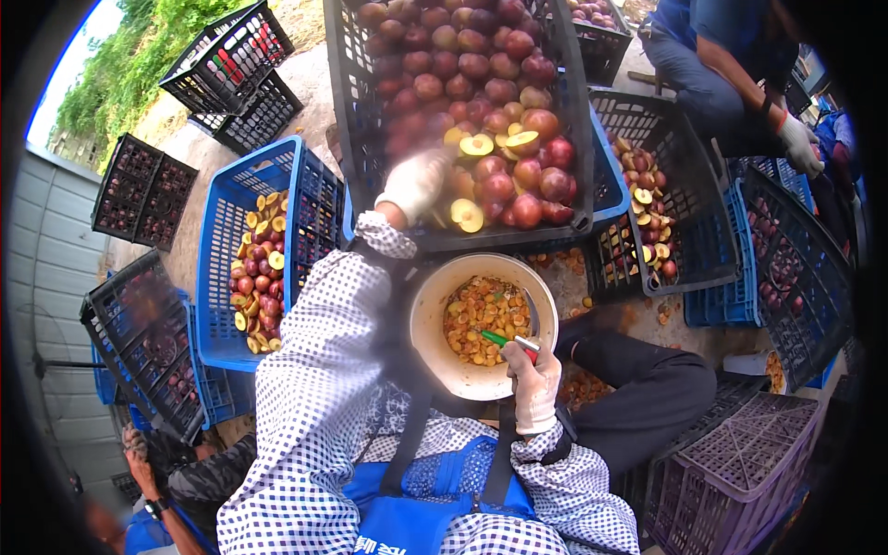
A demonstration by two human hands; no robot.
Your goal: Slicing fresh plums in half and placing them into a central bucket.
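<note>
One right hand (535, 384) holds one green tool (494, 339); left hand (414, 187), grip unclear, is over many plums (527, 210).

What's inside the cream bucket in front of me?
Inside the cream bucket lie small orange-brown pieces, apparently plum pits. A green tool in your gloved right hand covers some; anything beneath the top layer is hidden.

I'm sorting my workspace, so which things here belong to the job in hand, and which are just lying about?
In the job:
plums
black crate holding them
tool in right hand
bucket

Seemingly lying about:
purple crate
floor scraps
</note>
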